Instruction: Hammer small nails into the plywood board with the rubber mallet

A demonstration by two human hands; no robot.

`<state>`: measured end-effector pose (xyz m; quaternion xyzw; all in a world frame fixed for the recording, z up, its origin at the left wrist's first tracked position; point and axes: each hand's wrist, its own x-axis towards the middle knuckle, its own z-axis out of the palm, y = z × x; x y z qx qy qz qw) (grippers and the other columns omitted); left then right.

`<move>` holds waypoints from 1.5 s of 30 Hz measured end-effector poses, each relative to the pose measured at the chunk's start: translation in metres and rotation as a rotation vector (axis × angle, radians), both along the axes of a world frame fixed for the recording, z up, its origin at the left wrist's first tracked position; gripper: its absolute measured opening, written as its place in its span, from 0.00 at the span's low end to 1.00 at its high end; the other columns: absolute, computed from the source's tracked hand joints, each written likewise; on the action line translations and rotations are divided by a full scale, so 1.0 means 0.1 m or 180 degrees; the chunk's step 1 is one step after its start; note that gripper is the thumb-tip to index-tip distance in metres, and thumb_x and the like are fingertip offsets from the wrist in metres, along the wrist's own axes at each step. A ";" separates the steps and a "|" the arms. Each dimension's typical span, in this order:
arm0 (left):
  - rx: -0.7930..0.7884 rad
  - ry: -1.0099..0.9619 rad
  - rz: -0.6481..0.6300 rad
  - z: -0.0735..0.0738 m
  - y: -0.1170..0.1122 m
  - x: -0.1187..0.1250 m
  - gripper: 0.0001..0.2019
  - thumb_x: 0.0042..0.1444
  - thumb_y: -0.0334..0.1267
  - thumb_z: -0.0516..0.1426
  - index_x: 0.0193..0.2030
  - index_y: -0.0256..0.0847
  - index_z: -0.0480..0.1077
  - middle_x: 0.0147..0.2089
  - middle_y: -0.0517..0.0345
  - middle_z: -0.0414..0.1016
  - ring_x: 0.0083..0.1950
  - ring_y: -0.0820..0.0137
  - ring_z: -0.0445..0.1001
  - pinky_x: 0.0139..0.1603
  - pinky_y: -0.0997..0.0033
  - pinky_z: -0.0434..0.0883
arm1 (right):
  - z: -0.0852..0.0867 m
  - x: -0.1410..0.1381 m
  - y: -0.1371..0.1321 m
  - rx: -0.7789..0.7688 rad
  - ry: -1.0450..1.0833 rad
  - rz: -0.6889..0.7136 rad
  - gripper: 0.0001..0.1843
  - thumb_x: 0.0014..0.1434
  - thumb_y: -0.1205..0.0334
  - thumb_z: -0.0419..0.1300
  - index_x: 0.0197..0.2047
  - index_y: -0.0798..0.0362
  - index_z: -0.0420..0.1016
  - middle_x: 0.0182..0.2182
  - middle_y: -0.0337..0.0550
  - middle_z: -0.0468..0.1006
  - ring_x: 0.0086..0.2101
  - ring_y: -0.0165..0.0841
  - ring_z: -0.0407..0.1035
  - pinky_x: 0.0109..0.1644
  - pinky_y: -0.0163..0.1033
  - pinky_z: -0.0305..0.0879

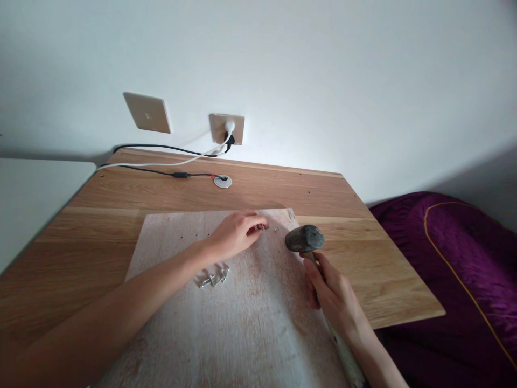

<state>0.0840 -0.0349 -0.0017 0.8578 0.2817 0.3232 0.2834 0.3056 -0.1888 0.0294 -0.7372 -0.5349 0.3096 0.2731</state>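
Note:
My left hand (238, 233) is closed in a pinch near the far edge of a whitish, wood-grained board (242, 328). Between its fingertips shows a small metal screw (263, 227), partly hidden. Just right of it, another small screw (277, 229) stands at the board's surface. My right hand (333, 288) is wrapped around the handle of a rubber mallet (305, 238), close below its dark head. The head hovers over the board's right edge, apart from the screws. Several loose silver screws (214, 277) lie in a small pile on the board, below my left wrist.
The board lies on a wooden desk (388, 269) against a white wall. Black and white cables (161, 163) run along the back to a wall socket (238, 126). A round cable grommet (223, 181) sits in the desktop. Purple fabric (456, 258) is at the right.

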 end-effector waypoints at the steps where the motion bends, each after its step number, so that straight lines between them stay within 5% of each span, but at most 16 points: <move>1: -0.0010 -0.0020 -0.0014 0.00 0.00 0.00 0.11 0.62 0.23 0.59 0.44 0.39 0.79 0.42 0.54 0.82 0.39 0.68 0.78 0.46 0.66 0.74 | 0.01 -0.01 0.00 -0.0006 0.0000 -0.0007 0.25 0.70 0.36 0.49 0.46 0.49 0.72 0.15 0.30 0.68 0.17 0.35 0.68 0.25 0.37 0.63; 32: 0.0005 0.0028 -0.0117 0.03 -0.01 -0.03 0.12 0.62 0.21 0.57 0.46 0.39 0.78 0.45 0.51 0.82 0.46 0.62 0.80 0.51 0.61 0.76 | 0.08 -0.05 -0.01 -0.0056 -0.0159 -0.0076 0.29 0.70 0.35 0.49 0.51 0.52 0.74 0.15 0.32 0.70 0.18 0.38 0.70 0.26 0.39 0.65; 45: 0.0152 0.0037 -0.0148 -0.01 0.00 -0.03 0.13 0.62 0.22 0.57 0.47 0.40 0.77 0.45 0.51 0.80 0.47 0.62 0.79 0.52 0.60 0.75 | 0.13 -0.05 -0.01 0.0001 -0.0246 -0.0090 0.27 0.68 0.34 0.51 0.42 0.50 0.74 0.18 0.33 0.70 0.19 0.35 0.71 0.26 0.37 0.64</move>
